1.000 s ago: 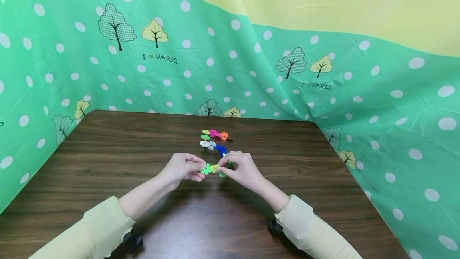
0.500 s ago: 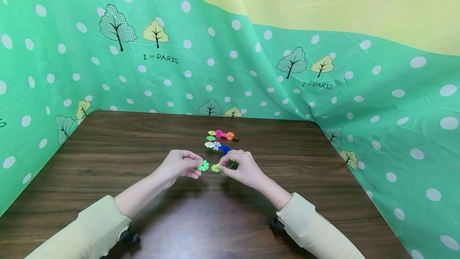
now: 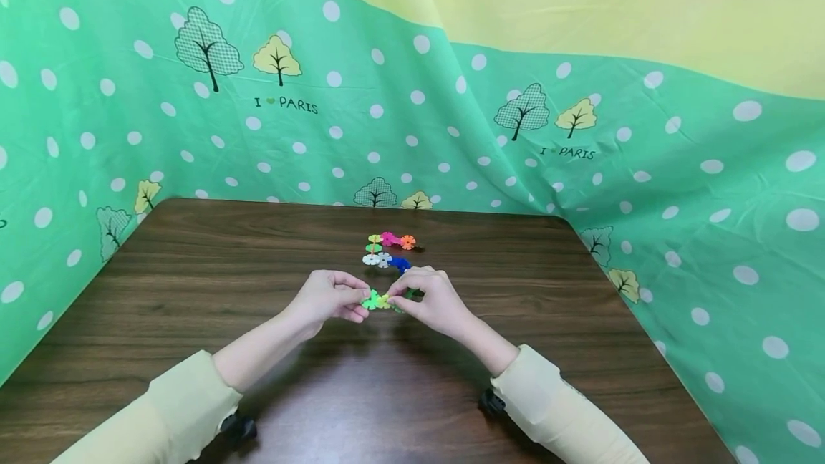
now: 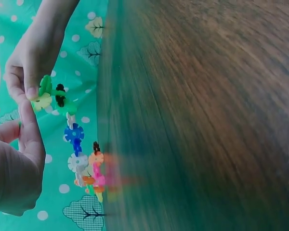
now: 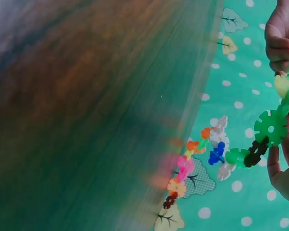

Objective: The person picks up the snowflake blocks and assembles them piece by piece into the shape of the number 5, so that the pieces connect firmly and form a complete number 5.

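Observation:
In the head view my left hand [image 3: 327,299] pinches a bright green notched snowflake disc [image 3: 371,301] between thumb and fingers. Facing it, my right hand [image 3: 435,301] pinches the near end of a chain of such discs, close to a yellow disc [image 3: 384,301]. The green and yellow discs meet edge to edge; whether they are interlocked I cannot tell. Beyond my right fingers the chain goes on through a green disc [image 5: 270,128], a dark brown disc [image 5: 256,153], blue discs [image 3: 399,264] and white discs [image 3: 372,260]. Its far end bends round to pink [image 3: 388,239] and orange [image 3: 407,242] discs.
A dark wood-grain table [image 3: 258,249] lies under both hands. Behind it hangs a green and yellow curtain [image 3: 361,127] with white dots and printed trees. Black wrist devices [image 3: 238,427] show below the sleeves.
Half a second ago the green disc stood apart from the yellow one, to its left. My left hand has since moved right, and the two discs meet again, as one second ago.

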`<state>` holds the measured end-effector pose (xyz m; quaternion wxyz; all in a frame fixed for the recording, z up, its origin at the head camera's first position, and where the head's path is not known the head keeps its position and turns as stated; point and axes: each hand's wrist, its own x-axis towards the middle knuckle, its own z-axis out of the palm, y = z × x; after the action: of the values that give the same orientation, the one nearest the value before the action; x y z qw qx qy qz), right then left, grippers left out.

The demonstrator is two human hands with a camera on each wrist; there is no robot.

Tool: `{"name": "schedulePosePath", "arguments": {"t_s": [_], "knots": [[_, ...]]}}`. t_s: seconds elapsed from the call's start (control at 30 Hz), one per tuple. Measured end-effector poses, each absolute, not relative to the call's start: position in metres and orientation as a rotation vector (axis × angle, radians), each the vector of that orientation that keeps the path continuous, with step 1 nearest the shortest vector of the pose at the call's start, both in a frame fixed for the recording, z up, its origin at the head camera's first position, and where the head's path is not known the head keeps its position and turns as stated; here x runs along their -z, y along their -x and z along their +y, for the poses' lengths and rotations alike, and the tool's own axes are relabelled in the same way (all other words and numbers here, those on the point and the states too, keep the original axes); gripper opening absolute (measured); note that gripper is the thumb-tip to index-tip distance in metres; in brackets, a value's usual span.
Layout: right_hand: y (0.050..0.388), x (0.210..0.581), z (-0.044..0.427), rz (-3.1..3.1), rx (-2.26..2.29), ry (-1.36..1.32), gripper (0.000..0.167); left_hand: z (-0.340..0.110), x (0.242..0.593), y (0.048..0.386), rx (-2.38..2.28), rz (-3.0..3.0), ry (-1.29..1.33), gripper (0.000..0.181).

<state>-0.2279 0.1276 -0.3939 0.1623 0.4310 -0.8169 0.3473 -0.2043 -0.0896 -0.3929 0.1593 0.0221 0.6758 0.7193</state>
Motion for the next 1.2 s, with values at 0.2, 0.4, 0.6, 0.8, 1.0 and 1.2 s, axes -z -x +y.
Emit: {"name": "schedulePosePath", "arguments": {"t_s": [0.2,0.4,0.6,0.8,1.0,1.2], "knots": [[0.226,0.394,0.126,-2.310,-0.989,-1.203,0.005,-0.089,0.397,0.202,-2.097,1.892,-0.073,0.026],[0.225,0.397,0.126,-2.294,-0.980,-1.218,0.005,-0.087,0.402,0.201,-2.128,1.868,-0.071,0.026],[0.224,0.396,0.126,-2.286,-0.972,-1.219,0.006,-0.085,0.403,0.200,-2.143,1.844,-0.074,0.026],[0.224,0.395,0.127,-2.279,-0.968,-1.202,0.006,-0.082,0.402,0.200,-2.161,1.841,-0.056,0.025],[0.222,0.396,0.127,-2.285,-0.969,-1.161,0.006,-0.079,0.401,0.199,-2.170,1.830,-0.009,0.026],[0.222,0.397,0.124,-2.248,-0.941,-1.152,0.008,-0.080,0.401,0.199,-2.177,1.823,0.014,0.027]]}}
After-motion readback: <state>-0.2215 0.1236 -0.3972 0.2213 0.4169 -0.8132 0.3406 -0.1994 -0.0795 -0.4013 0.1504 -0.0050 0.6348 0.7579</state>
